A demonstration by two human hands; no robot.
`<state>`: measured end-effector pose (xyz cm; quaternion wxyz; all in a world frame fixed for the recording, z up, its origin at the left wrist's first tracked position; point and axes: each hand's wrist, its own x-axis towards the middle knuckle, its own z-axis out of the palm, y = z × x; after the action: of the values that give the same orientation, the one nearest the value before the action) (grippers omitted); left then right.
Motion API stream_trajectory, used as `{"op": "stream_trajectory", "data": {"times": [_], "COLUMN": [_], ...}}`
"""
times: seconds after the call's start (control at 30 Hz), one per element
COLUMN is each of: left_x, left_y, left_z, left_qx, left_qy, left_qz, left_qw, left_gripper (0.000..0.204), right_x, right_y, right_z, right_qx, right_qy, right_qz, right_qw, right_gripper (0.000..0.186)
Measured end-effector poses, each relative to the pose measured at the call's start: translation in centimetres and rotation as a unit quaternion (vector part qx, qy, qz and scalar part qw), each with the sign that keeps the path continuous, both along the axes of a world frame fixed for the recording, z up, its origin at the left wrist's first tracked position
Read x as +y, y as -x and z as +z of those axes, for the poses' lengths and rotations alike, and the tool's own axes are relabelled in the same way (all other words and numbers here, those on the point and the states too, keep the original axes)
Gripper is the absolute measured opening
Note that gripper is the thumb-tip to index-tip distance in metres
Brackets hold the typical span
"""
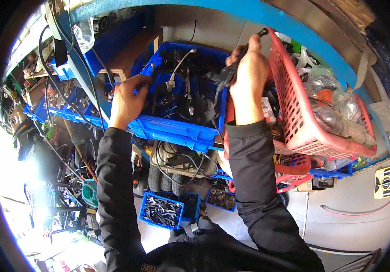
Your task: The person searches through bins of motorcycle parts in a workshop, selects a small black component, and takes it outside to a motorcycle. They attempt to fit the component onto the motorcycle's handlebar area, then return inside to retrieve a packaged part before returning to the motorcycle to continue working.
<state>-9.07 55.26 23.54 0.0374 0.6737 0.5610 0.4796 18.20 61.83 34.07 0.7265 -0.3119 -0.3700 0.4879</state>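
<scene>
We held a black part (229, 75) in the right hand (251, 68), the fingers wrapped around it; its rounded tip projected above the fist. The part was located above the right end of a blue bin (174, 128). The left hand (128, 100) was positioned at the bin's left side with its fingers curled narrowly; we could not tell whether they gripped anything.

Between the hands, the bin contained tangled black cables (158, 97) and silver levers (188, 93). It rested on a second blue bin (170, 140). A beige wall (215, 27) stood beyond both hands, with a curved blue beam (267, 16) in front of it.

To the right of the right hand, a red perforated basket (292, 104) sat at a tilt, loaded with clear plastic bags (324, 84). To the left of the left hand, we noted a row of small blue trays (70, 113) filled with small parts.

Below the hands, black tyres (155, 178) were located under the bins. Nearer our body, a blue crate (143, 213) of silver parts stood low, above the pale floor (225, 222). Strong glare obscured the room's far left.
</scene>
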Motion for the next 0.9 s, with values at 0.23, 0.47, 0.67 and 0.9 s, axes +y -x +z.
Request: {"op": "stream_trajectory", "data": {"times": [0.23,0.47,0.67,0.9], "left_x": [-0.2,-0.5,-0.3,-0.4], "left_y": [-0.1,-0.7,-0.3,-0.4], "left_z": [0.2,0.2,-0.2,0.0], "left_qx": [0.011,0.005,0.022,0.013], "left_qy": [0.013,0.008,-0.015,-0.001], "left_qz": [0.005,0.026,0.023,0.019], "left_qw": [1.000,1.000,0.999,1.000], "left_gripper": [0.024,0.024,0.024,0.024], "right_x": [1.3,1.2,1.2,1.5], "right_y": [-2.5,0.1,0.5,-0.4], "right_z": [-0.4,-2.6,-2.9,-2.9], "right_qx": [-0.175,-0.313,-0.507,-0.519], "right_qy": [0.042,0.033,0.026,0.029], "right_qz": [-0.105,0.033,0.045,0.032], "right_qw": [0.978,0.949,0.860,0.854], "right_gripper": [0.043,0.024,0.033,0.034]}}
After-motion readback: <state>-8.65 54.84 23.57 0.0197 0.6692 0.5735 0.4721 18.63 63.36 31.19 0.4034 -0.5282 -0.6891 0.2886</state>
